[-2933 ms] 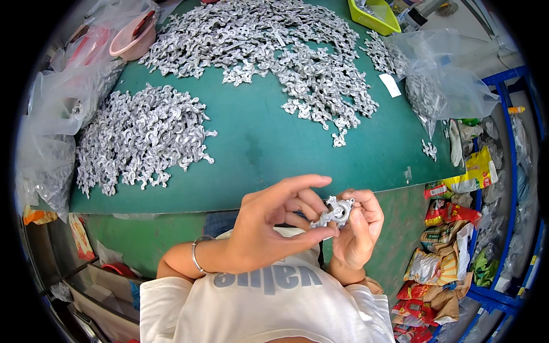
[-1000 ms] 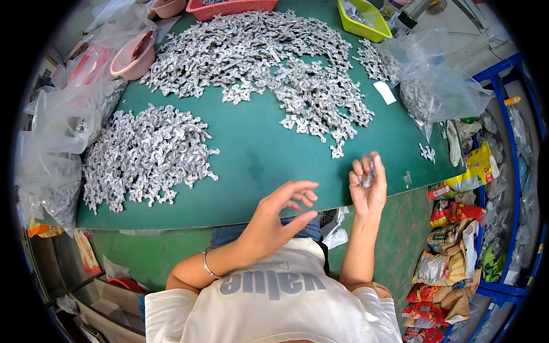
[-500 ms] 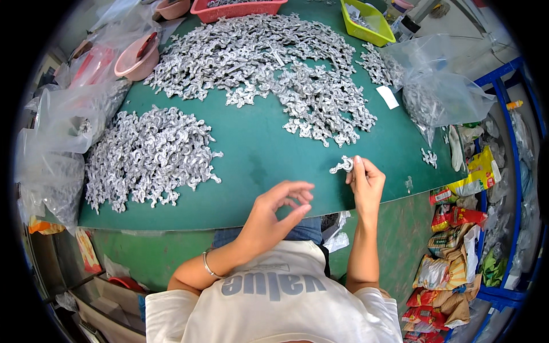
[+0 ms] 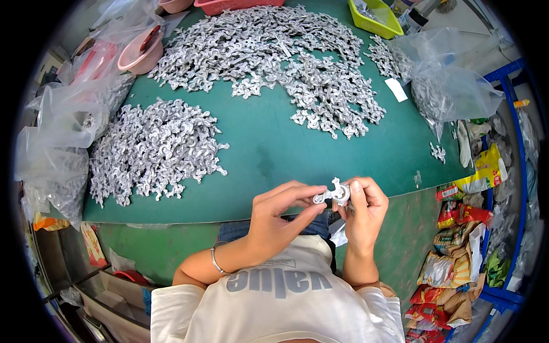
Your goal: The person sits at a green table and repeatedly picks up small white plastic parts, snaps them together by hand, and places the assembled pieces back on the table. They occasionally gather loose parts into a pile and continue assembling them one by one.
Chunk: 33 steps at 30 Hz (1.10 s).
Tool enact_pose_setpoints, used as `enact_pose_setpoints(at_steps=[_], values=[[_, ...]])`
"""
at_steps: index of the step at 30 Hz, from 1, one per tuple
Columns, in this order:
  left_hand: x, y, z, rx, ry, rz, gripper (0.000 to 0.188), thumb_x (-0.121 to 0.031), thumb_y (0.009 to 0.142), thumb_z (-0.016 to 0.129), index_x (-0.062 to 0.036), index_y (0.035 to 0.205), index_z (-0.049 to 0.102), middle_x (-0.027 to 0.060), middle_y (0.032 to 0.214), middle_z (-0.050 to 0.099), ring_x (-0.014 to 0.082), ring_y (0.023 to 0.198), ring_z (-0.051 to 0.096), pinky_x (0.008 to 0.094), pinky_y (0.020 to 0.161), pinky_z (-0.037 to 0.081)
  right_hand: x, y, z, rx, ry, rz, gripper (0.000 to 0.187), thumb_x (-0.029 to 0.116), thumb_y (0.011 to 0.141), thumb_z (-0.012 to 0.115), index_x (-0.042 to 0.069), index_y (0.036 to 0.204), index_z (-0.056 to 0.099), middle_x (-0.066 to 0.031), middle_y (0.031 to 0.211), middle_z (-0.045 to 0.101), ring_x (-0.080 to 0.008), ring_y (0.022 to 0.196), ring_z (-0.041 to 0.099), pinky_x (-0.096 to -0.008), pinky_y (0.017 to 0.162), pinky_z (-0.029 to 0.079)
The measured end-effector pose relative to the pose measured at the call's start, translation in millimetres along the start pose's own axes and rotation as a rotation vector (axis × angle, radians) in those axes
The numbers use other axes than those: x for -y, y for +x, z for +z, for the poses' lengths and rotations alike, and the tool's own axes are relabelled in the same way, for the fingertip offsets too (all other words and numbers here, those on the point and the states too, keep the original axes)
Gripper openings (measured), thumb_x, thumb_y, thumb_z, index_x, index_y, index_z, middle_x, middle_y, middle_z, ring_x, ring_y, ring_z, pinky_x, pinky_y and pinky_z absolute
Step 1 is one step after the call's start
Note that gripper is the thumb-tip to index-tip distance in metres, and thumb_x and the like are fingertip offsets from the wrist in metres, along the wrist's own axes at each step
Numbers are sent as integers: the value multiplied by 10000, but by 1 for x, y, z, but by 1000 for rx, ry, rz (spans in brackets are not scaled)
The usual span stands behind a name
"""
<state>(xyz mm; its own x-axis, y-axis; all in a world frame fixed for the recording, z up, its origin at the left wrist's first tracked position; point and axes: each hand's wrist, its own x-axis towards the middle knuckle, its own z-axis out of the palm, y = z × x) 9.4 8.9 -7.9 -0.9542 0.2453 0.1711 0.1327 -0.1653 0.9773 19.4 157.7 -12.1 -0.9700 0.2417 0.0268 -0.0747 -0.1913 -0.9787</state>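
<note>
A small silver metal part [image 4: 333, 192] is held between both hands just in front of the near edge of the green table [image 4: 274, 154]. My left hand [image 4: 280, 220] pinches its left end with thumb and fingers. My right hand [image 4: 361, 211] grips its right end. A big heap of the same silver parts [image 4: 274, 51] covers the far side of the table, and a second heap [image 4: 151, 148] lies at the left.
A yellow tray [image 4: 374, 16] and a red tray [image 4: 229, 4] stand at the far edge. Pink bowls [image 4: 140, 51] and clear plastic bags [image 4: 57, 131] sit at the left, another bag of parts [image 4: 452, 86] at the right. Snack packets [image 4: 457, 251] lie on the floor at right.
My right hand reached out to the table near the big heap, picked up a part and came back toward my body. My left hand has now closed on that part too.
</note>
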Motion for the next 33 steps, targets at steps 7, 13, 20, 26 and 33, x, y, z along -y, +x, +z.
enact_pose_setpoints(at_steps=[7, 13, 20, 26, 33], values=[[-5, -4, -4, 94, -34, -89, 104, 56, 796, 547, 86, 883, 596, 125, 746, 597, 162, 637, 592, 254, 580, 510, -9, 0, 1, 31, 52, -198, 162, 83, 866, 509, -8, 733, 494, -68, 682, 529, -38, 465, 384, -181, 407, 288], [-1, -1, -7, 91, -479, -404, 158, -65, 850, 543, 75, 885, 606, 97, 735, 607, 121, 624, 581, 223, 571, 490, -4, 0, 1, 46, 80, -85, 186, 102, 874, 498, 4, 717, 477, -64, 662, 504, -42, 472, 383, -177, 407, 285], [1, -2, -5, 84, -463, -372, 152, -60, 846, 545, 69, 896, 607, 95, 723, 603, 125, 614, 576, 223, 568, 487, -4, -1, 6, 1, 138, -58, 164, 120, 881, 491, 3, 766, 479, -62, 707, 503, -55, 505, 433, -175, 404, 301], [18, -3, 8, 43, 283, 134, 154, -37, 726, 662, -6, 868, 613, 64, 667, 585, 124, 514, 532, 223, 482, 448, -22, 1, 3, 133, 496, 188, 170, 194, 884, 492, 39, 817, 468, -78, 908, 477, -117, 689, 501, -175, 415, 377], [10, 1, 2, 3, 195, 47, 160, -7, 762, 622, 24, 917, 595, 78, 699, 616, 113, 608, 591, 220, 569, 475, -35, 44, -35, 46, 1113, 362, 202, 228, 904, 446, 72, 778, 423, -46, 706, 435, -179, 697, 492, -322, 641, 551]])
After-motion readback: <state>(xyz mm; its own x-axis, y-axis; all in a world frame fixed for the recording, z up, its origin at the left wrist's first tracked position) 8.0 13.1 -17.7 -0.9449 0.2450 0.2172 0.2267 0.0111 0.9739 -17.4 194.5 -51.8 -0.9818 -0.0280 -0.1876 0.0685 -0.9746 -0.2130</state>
